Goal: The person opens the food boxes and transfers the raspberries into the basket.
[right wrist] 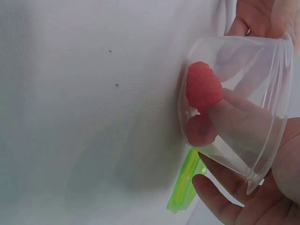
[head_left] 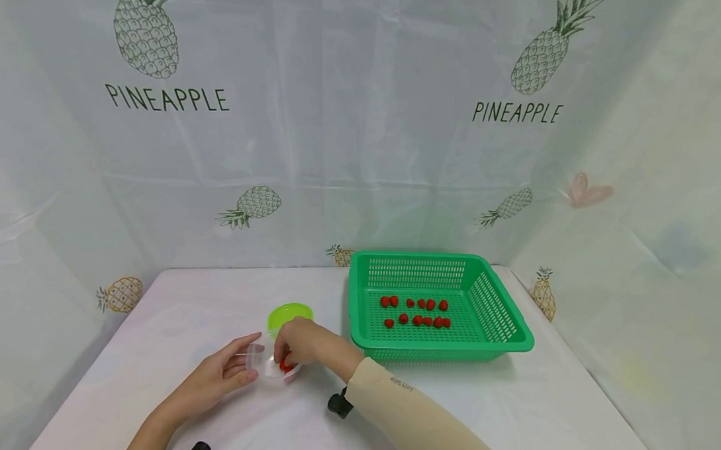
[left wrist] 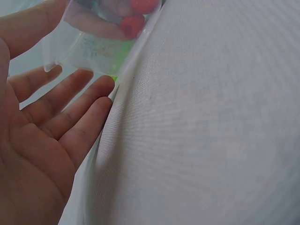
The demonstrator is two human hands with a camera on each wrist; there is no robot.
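A clear plastic tub (right wrist: pixel 246 58) with two red raspberries (right wrist: pixel 201 86) inside stands on the white-covered table. My left hand (head_left: pixel 213 379) is at its left side, thumb and fingers spread and mostly straight, fingertips by the tub wall. From above, my right hand (head_left: pixel 299 343) reaches into the tub. In the right wrist view a straight digit shows through the clear wall, its tip against the raspberries, with other fingers lying outside the wall. Just behind the tub lies a bright green lid (head_left: pixel 290 313).
To the right stands a green perforated basket (head_left: pixel 510 342) with several raspberries (head_left: pixel 418 321) in two loose rows on its floor. White cloth (head_left: pixel 363 119) printed with pineapples hangs behind and beside the table. Black straps with small devices (head_left: pixel 340 404) are at both wrists.
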